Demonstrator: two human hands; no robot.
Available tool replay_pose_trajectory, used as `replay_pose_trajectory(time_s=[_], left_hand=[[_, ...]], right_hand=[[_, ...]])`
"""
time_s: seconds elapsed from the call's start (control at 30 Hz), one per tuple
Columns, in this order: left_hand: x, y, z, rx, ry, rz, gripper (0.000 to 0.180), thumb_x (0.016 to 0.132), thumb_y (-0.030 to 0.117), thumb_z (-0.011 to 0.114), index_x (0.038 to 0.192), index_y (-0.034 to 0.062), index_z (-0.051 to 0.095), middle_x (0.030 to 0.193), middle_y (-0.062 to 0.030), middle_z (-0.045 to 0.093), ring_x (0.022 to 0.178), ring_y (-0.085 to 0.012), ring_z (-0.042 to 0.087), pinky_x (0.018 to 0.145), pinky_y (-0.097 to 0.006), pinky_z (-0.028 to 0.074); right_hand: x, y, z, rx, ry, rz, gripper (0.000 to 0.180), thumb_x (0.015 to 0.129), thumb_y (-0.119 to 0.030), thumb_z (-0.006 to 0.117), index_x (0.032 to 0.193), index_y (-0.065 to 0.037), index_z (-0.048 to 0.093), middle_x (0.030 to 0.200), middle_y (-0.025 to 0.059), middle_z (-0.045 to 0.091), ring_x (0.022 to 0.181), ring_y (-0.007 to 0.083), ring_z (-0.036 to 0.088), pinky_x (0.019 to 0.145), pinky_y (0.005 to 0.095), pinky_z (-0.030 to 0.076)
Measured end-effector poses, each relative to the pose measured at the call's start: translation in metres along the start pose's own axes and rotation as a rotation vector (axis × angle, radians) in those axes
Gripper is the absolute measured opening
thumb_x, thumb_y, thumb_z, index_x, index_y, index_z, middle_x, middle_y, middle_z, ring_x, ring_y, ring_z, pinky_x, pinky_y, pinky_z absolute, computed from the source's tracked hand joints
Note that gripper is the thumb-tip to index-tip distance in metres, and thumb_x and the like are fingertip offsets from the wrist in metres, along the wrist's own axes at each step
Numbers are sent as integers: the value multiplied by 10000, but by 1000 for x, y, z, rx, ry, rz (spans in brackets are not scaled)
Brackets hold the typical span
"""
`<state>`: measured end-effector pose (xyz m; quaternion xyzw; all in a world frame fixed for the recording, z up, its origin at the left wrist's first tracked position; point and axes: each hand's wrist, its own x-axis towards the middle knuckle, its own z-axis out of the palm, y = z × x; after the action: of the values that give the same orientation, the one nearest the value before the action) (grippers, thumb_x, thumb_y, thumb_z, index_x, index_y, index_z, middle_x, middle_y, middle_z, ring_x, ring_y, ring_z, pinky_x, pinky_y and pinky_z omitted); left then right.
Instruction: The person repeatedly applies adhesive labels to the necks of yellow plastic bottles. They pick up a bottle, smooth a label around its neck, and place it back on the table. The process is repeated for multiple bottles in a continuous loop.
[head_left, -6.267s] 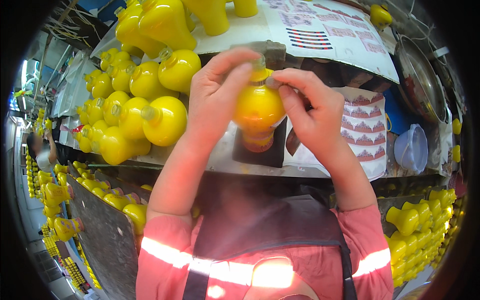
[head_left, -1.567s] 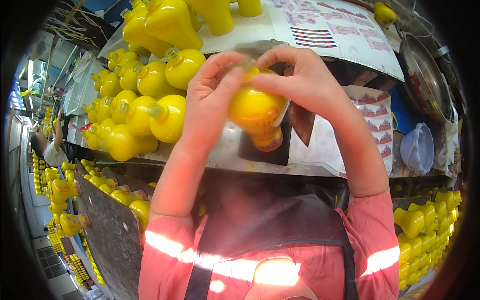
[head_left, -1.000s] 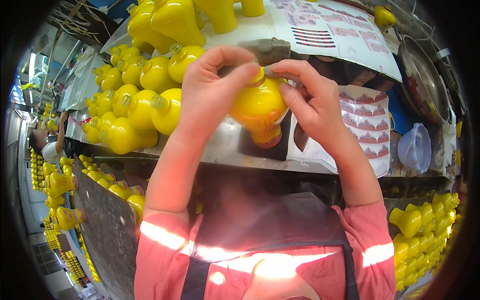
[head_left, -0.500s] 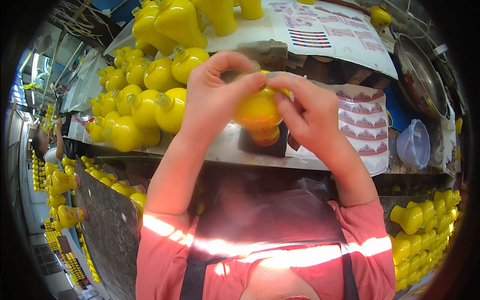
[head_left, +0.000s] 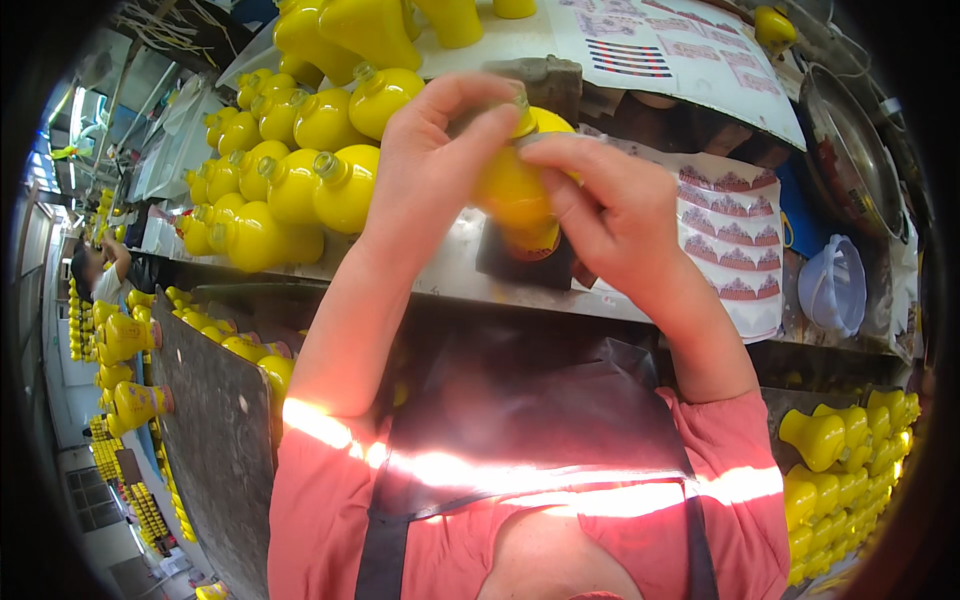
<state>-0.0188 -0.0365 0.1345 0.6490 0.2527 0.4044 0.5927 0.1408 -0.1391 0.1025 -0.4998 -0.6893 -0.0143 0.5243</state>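
Observation:
A glossy yellow bottle [head_left: 512,195] with a round body and narrow neck stands in front of me, slightly blurred. Its foot rests on a dark block [head_left: 497,268] at the bench edge. My left hand [head_left: 440,150] is closed, thumb and curled forefinger around the bottle's neck, the fingers smeared by motion. From the other side my right hand [head_left: 615,205] closes in, thumb and forefinger pressed at the neck and shoulder. Whether anything thin lies under these fingertips, I cannot tell. Just right of that hand lies a sheet of patterned decals [head_left: 735,235].
Several yellow bottles [head_left: 292,182] lie left on the bench, larger ones [head_left: 360,30] behind. A second decal sheet [head_left: 700,75] lies at the back. On the right are a pale blue bucket [head_left: 832,285] and metal pan [head_left: 850,150]. More bottles [head_left: 845,475] are stacked low right.
The whole view has shifted slightly, so the bench sits higher in it. Both hands stay at the bottle's neck; the left fingers have moved a little, and more of the neck shows above them.

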Motion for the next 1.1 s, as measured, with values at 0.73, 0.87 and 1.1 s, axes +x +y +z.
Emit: replay_pose_trajectory(time_s=[0.73,0.87,1.1], left_hand=[[0,-6,-6,160,76,96,171,868,107,781,984,-10,735,992,-53,702,945,-129,647,857,-282,520],[2,-7,-4,172,71,162,183,926,150,732,1002,-17,731,982,-48,695,931,-121,645,834,-277,521],[4,-10,-14,385,28,415,138,902,140,722,994,39,746,998,-80,715,982,-249,654,888,-368,498]], right_hand=[[0,-26,3,-53,-12,233,204,914,-102,660,1115,-80,690,898,153,727,657,314,688,611,397,540],[-9,-26,12,-226,-75,38,212,882,-75,680,1092,-104,701,921,162,730,696,342,693,614,403,554],[13,-15,-4,325,25,532,185,1016,-123,619,1168,-41,686,824,-23,667,529,24,504,492,188,377]])
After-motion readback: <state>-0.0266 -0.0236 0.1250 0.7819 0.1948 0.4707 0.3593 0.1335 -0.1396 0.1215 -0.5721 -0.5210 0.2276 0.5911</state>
